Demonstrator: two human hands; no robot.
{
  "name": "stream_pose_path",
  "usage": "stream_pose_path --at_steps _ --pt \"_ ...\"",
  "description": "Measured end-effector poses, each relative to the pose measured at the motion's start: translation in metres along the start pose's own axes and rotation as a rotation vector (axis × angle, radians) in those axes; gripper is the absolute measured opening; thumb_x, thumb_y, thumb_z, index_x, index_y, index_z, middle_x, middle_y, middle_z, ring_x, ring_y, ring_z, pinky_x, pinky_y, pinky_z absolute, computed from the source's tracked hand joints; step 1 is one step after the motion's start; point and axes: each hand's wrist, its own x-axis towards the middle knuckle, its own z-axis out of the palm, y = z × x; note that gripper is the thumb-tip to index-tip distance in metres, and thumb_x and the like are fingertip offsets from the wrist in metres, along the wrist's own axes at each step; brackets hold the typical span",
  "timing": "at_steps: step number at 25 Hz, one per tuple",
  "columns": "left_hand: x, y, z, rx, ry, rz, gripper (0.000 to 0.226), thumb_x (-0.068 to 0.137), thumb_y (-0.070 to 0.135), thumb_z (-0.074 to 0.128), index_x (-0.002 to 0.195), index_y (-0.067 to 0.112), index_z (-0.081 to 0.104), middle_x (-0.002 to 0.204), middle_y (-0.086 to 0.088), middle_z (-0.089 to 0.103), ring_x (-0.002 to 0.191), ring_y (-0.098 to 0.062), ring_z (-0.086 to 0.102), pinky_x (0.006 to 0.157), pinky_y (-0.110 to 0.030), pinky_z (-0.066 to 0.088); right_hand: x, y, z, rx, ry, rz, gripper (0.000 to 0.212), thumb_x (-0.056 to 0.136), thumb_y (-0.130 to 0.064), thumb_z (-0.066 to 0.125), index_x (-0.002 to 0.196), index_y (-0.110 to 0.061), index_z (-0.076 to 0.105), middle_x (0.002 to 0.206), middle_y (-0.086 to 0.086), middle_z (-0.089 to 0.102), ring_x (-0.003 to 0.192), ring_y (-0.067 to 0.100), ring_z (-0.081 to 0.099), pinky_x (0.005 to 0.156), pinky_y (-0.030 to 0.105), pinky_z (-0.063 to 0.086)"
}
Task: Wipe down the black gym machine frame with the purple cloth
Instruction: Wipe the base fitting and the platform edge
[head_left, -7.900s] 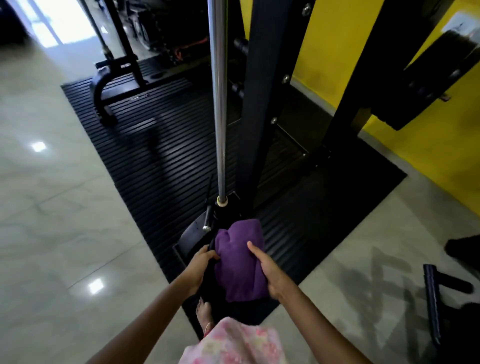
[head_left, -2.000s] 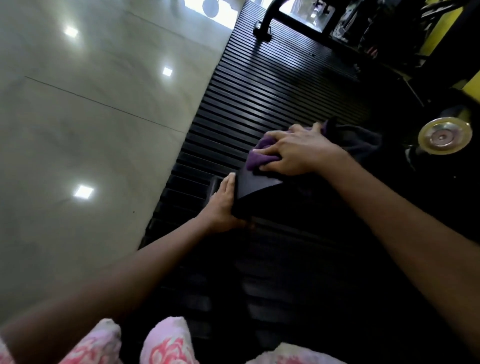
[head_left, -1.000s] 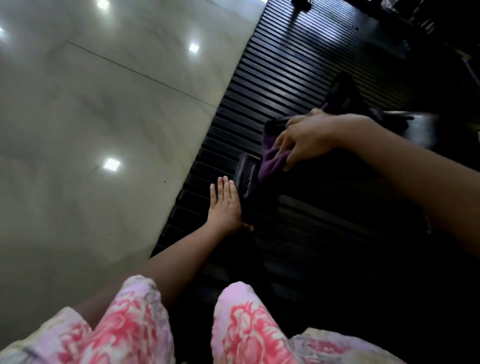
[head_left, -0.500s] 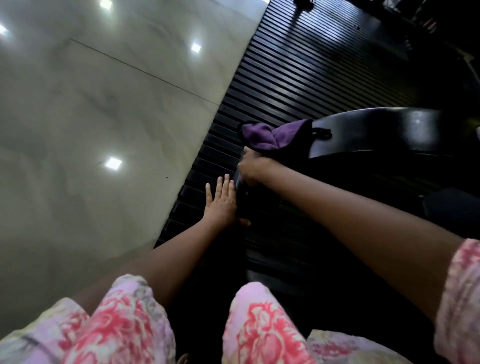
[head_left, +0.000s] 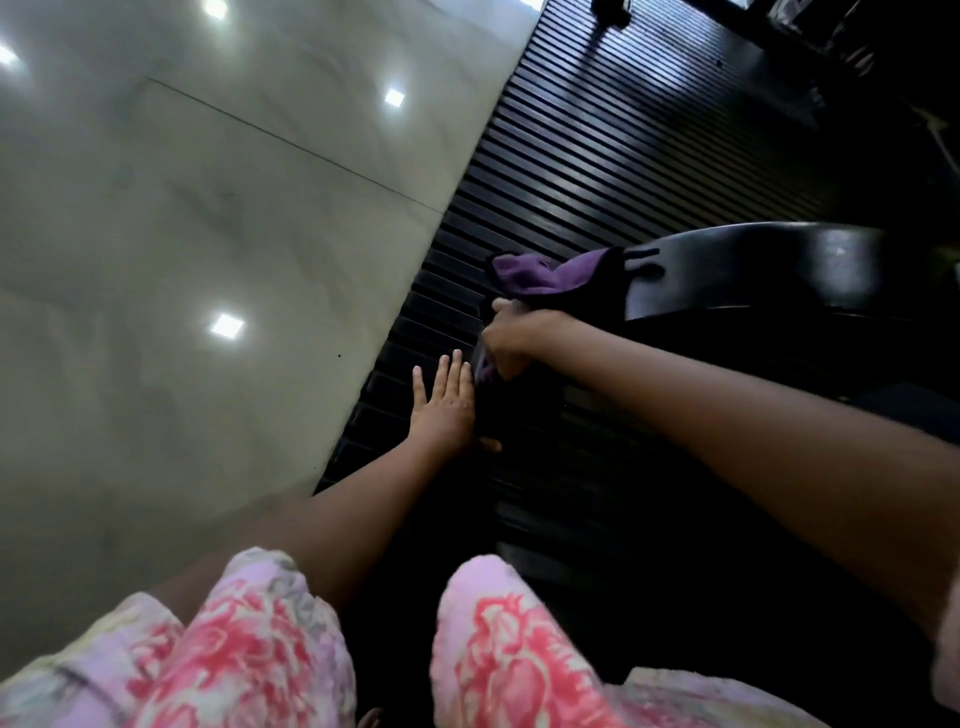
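The purple cloth (head_left: 535, 273) is draped over the near end of the black gym machine frame (head_left: 753, 270), a glossy low bar on the ribbed mat. My right hand (head_left: 511, 338) is closed on the cloth's lower part, pressing it against the frame's end face. A sliver of purple shows under its fingers. My left hand (head_left: 447, 400) lies flat with fingers spread, palm against the dark side of the frame's end, just below my right hand.
A black ribbed rubber mat (head_left: 597, 145) lies under the machine. Glossy pale floor tiles (head_left: 208, 234) fill the left. Other dark machine parts (head_left: 779, 62) stand at the top right. My knees in pink floral fabric (head_left: 249, 649) are at the bottom.
My right hand slid from the top of the frame's end down its front face with the cloth. The cloth's upper part now lies uncovered. My left hand stayed flat in place.
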Motion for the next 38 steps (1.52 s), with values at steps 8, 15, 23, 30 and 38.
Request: stream_pose_path --at_steps 8,15,23,30,38 --pt "-0.003 -0.001 0.001 0.025 0.078 0.043 0.116 0.083 0.064 0.055 0.147 -0.001 -0.017 0.156 -0.016 -0.022 0.144 -0.027 -0.022 0.11 -0.044 -0.02 -0.082 0.059 0.003 0.283 0.148 0.113 0.039 0.087 -0.054 0.053 0.125 -0.045 0.055 0.143 -0.009 0.042 0.136 0.018 0.027 0.107 0.041 0.02" --pt "-0.005 -0.004 0.0 -0.043 0.126 0.063 0.126 0.076 0.062 0.065 0.144 0.014 -0.03 0.159 -0.013 -0.015 0.146 -0.028 -0.014 0.111 -0.058 -0.009 -0.099 0.042 0.011 0.07 0.335 0.085 0.042 0.093 -0.051 0.043 0.135 -0.05 0.043 0.145 -0.015 0.037 0.133 0.02 0.029 0.101 0.042 0.027" --pt "-0.006 0.01 -0.014 0.039 0.072 0.006 0.126 0.078 0.057 0.067 0.145 0.003 -0.025 0.159 -0.016 -0.006 0.147 -0.033 -0.004 0.106 -0.07 -0.002 -0.198 0.103 0.073 0.476 0.548 0.398 0.048 0.082 -0.077 0.031 0.127 -0.059 0.031 0.146 -0.009 0.043 0.131 0.029 0.036 0.103 0.054 0.034" --pt "0.01 0.057 -0.092 -0.75 0.027 0.254 0.155 0.047 0.051 0.089 0.147 0.006 -0.021 0.159 -0.014 0.009 0.145 -0.027 0.015 0.118 -0.046 0.02 -0.167 0.083 0.042 0.285 0.537 0.62 0.061 0.087 -0.069 0.019 0.13 -0.042 0.052 0.138 0.003 0.048 0.113 0.038 0.039 0.088 0.049 0.037" --pt "0.013 0.081 -0.115 -0.797 0.19 0.526 0.133 0.042 0.033 0.095 0.147 0.009 0.016 0.14 0.002 0.039 0.13 -0.007 0.037 0.11 -0.021 0.03 -0.16 0.096 0.061 0.458 0.522 0.749 0.045 0.092 -0.059 0.038 0.134 -0.046 0.044 0.146 -0.007 0.04 0.129 0.033 0.035 0.103 0.053 0.025"
